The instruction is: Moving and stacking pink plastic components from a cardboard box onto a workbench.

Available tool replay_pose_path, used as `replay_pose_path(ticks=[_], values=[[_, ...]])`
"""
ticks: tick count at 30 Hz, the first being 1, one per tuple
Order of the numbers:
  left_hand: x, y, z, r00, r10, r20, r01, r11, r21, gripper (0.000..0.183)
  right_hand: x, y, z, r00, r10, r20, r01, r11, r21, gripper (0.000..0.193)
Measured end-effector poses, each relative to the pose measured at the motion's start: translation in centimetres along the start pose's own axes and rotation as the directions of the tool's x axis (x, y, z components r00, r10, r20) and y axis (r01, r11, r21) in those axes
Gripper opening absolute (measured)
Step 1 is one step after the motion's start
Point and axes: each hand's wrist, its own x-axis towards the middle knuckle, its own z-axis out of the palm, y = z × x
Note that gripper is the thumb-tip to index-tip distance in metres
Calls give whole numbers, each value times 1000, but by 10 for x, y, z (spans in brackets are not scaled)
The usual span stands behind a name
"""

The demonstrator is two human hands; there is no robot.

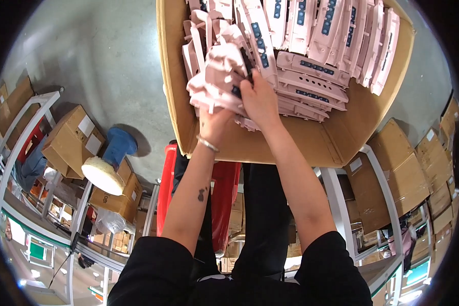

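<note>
Both my hands reach into a large cardboard box (311,143) full of pale pink molded plastic parts (311,84). Between them is a bunch of pink plastic parts (224,74), blurred and with dark patches on its right side. My left hand (217,122) grips it from below, most of its fingers hidden under the plastic. At the right side, my right hand (260,99) is closed on the same bunch, thumb and fingers bent against it. Stacked parts with rows of dark round buttons lie to the right and beyond.
A red plastic stool or seat (224,209) stands below the box, beside my legs. To the left are a blue stand with a cream round top (107,176), cardboard cartons (74,140) and a white-framed rack (35,120). More cartons (398,173) line the right.
</note>
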Motion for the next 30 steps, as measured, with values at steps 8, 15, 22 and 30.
replay_pose_path(ticks=[8,15,22,30], values=[[60,6,36,996,-19,-85,3,982,-190,34,49,10,1,861,-329,-387,341,939,-37,37],[63,18,59,992,22,-123,-37,992,-123,28,73,18,-3,731,-465,-499,346,883,-317,39],[69,9,52,981,-18,-195,-26,974,-223,22,71,20,5,802,-420,-425,197,857,-476,57],[69,19,58,992,-34,-124,17,990,-138,23,73,21,-12,920,-165,-356,83,969,-234,54]])
